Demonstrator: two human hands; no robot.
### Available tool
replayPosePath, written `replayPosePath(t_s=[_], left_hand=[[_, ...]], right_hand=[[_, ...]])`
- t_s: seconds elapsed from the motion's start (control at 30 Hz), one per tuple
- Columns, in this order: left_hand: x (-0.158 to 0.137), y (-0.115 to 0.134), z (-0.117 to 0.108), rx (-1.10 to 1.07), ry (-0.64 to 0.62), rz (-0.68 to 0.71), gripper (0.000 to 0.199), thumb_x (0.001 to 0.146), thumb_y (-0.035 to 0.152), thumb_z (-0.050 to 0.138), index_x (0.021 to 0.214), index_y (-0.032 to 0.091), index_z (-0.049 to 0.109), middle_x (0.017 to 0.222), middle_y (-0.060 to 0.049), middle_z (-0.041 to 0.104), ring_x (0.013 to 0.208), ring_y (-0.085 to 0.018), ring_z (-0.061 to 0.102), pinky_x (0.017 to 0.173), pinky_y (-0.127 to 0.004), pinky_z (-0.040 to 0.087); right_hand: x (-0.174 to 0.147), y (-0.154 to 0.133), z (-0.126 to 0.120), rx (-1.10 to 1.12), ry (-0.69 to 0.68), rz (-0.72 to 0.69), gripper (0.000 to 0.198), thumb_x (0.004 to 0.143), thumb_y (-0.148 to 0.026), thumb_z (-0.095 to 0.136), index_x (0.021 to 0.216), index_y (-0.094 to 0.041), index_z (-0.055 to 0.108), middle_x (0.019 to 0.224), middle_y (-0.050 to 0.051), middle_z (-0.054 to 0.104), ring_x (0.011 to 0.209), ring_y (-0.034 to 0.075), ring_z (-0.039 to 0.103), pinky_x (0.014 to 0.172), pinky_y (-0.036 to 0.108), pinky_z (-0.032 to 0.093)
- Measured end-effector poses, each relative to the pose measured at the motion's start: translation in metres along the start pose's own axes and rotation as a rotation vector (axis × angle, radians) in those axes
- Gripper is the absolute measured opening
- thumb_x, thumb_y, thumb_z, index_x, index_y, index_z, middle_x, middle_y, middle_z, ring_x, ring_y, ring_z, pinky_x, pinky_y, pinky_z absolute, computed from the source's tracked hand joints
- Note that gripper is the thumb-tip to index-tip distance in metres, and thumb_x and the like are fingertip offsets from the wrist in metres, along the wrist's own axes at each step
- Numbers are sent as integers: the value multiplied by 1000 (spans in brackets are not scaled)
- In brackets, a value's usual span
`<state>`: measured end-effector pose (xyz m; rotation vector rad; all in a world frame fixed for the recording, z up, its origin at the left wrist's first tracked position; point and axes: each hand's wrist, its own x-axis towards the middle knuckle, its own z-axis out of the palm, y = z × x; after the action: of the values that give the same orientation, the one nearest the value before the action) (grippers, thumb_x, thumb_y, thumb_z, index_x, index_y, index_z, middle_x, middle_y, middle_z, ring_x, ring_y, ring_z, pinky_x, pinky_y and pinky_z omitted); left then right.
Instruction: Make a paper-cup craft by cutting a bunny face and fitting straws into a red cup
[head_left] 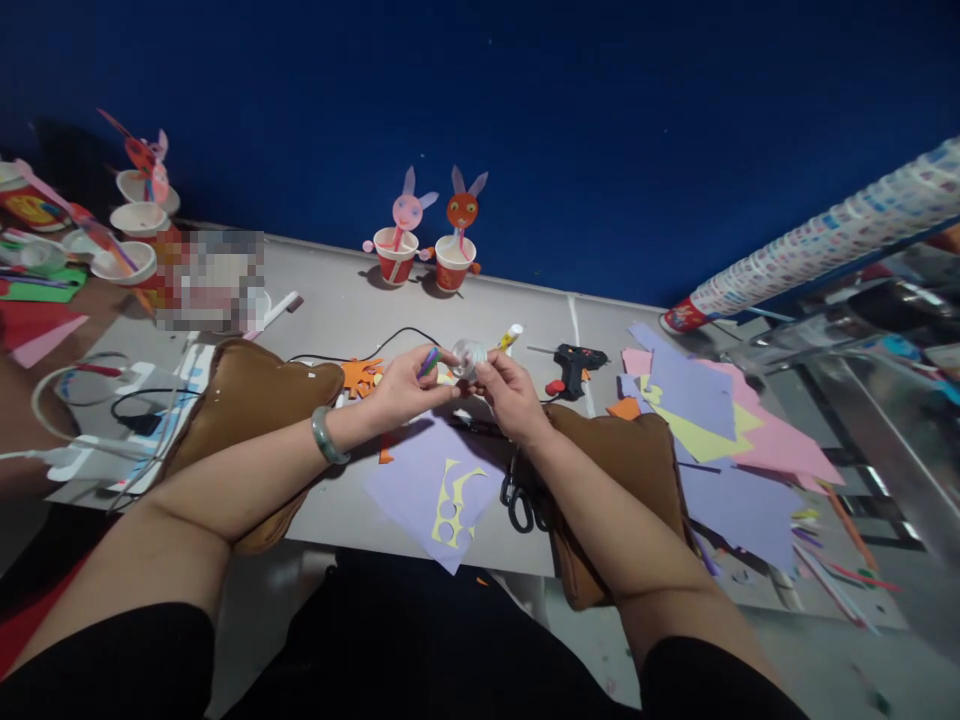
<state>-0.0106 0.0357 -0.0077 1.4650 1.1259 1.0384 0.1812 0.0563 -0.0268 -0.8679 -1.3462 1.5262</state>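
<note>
My left hand [418, 388], with a bracelet at the wrist, has its fingers closed around a purple-and-green pen-like stick [430, 361]. Its fingertips also reach the side of a small clear round object [470, 354], like a roll of tape or a little tub. From the other side, my right hand [513, 396] pinches that clear object between thumb and fingers. Below the hands lies a purple paper sheet [397, 480] with a yellow cut-out sheet [444, 508] on top. Black-handled scissors [523, 505] lie beside the right forearm, partly hidden.
A black glue gun [576, 368] and a yellow-and-white tube [511, 337] lie beyond the right hand. Two rabbit figures in red cups [396, 262] stand at the back. Brown cushions [262, 400] flank the work area. Coloured paper [705, 390] and stacked cups [825, 235] are at right.
</note>
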Motion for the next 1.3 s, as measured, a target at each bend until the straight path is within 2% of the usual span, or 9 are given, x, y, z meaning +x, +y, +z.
replayPosePath(t_s=[0.1,0.27,0.4,0.53,0.7,1.0,1.13,1.23,1.3], left_hand=[[0,-1,1,35,15,6,26,76,28,78,97,16,67,56,12,34,53,-7,30,54,-24,26],[3,-1,-3,-97,66,-44,27,81,40,78,89,17,66,67,3,54,59,-9,46,55,-25,34],[5,3,-4,-290,20,-183,37,78,49,81,87,18,63,54,8,43,47,-6,35,45,-23,23],[3,7,-1,-406,-31,-267,44,71,50,87,87,17,63,50,10,39,43,-5,31,43,-22,20],[2,7,0,-411,-63,-281,47,71,53,87,91,15,65,50,10,41,43,-4,32,42,-21,20],[-1,9,3,-452,-134,-311,39,79,43,83,89,20,52,53,12,40,43,-4,33,43,-21,22],[-2,15,1,-496,-185,-312,39,76,42,84,86,21,52,52,12,38,43,-4,31,43,-22,19],[-1,17,0,-494,-214,-309,35,74,40,82,84,21,54,53,11,40,44,-4,30,44,-23,17],[-1,17,-1,-471,-224,-310,34,74,39,81,85,20,55,55,10,42,44,-4,30,44,-23,17]], right_hand=[[-1,2,4,76,-24,106,48,84,-70,73,86,-23,60,67,-5,65,55,11,63,57,25,53],[-5,-4,6,58,-78,96,49,88,-71,67,95,-22,61,76,-1,73,54,12,66,54,27,54],[-7,-8,7,-6,-86,61,47,78,-56,84,102,-22,61,77,-1,74,54,12,65,57,27,55],[-7,-5,8,-94,-14,-3,43,72,-49,90,91,-22,63,61,-7,62,48,9,55,50,24,46],[-8,-1,8,-193,41,-81,36,76,-50,86,85,-21,66,54,-8,51,46,8,44,47,25,39],[-15,-4,11,-474,88,-305,21,88,-41,76,88,-21,69,64,-5,56,55,10,47,56,26,43],[-13,0,6,-502,224,-398,36,78,-43,86,99,-23,64,97,1,62,60,8,48,55,27,44],[-11,0,2,-484,140,-350,59,77,-47,87,125,-27,60,127,8,61,61,8,52,54,29,48],[-11,0,0,-510,59,-324,60,81,-50,83,132,-29,60,123,8,67,65,11,57,58,31,52]])
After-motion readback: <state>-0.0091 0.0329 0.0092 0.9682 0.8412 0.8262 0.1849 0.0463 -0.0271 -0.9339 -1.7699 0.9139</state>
